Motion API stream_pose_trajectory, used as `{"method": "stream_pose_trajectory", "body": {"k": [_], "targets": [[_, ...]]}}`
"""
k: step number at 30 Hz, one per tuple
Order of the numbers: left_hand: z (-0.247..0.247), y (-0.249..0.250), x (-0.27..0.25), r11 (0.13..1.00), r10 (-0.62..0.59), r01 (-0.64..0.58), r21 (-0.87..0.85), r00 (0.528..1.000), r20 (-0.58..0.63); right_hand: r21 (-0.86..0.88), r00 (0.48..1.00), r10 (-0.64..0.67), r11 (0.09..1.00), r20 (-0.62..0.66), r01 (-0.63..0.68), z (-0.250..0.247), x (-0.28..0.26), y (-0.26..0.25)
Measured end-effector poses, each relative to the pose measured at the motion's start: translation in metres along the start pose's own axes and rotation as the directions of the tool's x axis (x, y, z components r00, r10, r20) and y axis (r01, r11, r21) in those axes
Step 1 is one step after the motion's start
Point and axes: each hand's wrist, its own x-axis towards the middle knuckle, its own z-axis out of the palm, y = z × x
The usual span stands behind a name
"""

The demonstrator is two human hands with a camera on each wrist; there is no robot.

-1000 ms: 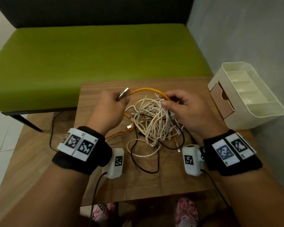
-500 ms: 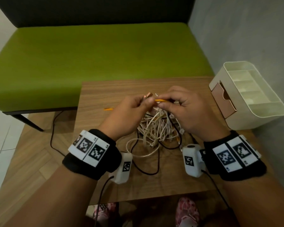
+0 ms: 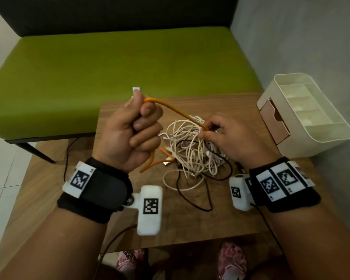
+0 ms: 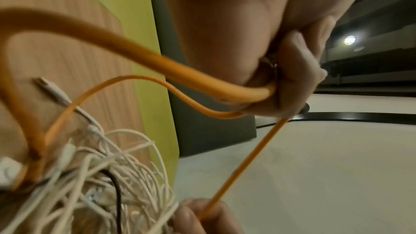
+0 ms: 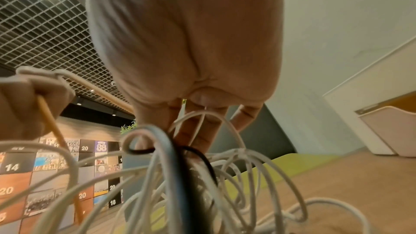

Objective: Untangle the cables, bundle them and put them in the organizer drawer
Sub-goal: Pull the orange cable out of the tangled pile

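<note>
An orange cable (image 3: 176,111) arcs from my raised left hand (image 3: 143,126), which grips it in a fist, down to my right hand (image 3: 207,131). Its plug (image 3: 136,90) sticks out above the fist. The right hand pinches the orange cable (image 4: 236,166) between thumb and finger on top of the tangle of white cables (image 3: 190,152). More orange cable (image 3: 150,164) hangs below the left fist into the tangle. A black cable (image 3: 190,196) loops through the pile. The cream organizer (image 3: 311,136) with its tan drawer (image 3: 275,123) stands at the table's right edge.
The small wooden table (image 3: 117,110) is hemmed by a green bench (image 3: 109,63) behind and a grey wall (image 3: 301,37) on the right. Both wrists carry white camera boxes. Feet in patterned slippers (image 3: 230,257) show below the near edge.
My left hand has risen and swung left, turning palm-up into a fist and drawing the orange cable out of the pile. The right hand stays on the tangle, pinching the cable.
</note>
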Motion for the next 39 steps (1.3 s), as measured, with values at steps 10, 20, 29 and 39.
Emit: {"method": "stream_pose_trajectory", "body": {"k": [10,20,29,39], "targets": [[-0.037,-0.006,0.009,0.546,0.344,0.241,0.802,0.808,-0.478,0.324,0.995,-0.063,0.942,-0.072,0.084,-0.007,-0.005,-0.008],[-0.013,-0.030,0.016,0.114,0.255,0.173,0.978,0.946,-0.198,-0.036,0.988,-0.156,0.987,-0.004,0.156,0.004,-0.004,-0.011],[-0.005,-0.020,0.014,0.766,0.213,-0.063,0.640,0.964,-0.160,0.007,0.959,-0.261,0.965,-0.110,0.263,0.004,-0.003,-0.018],[-0.036,0.004,0.004,0.722,0.325,0.070,0.689,0.844,-0.426,0.311,0.998,-0.005,0.950,-0.055,0.022,-0.009,-0.006,-0.012]]}}
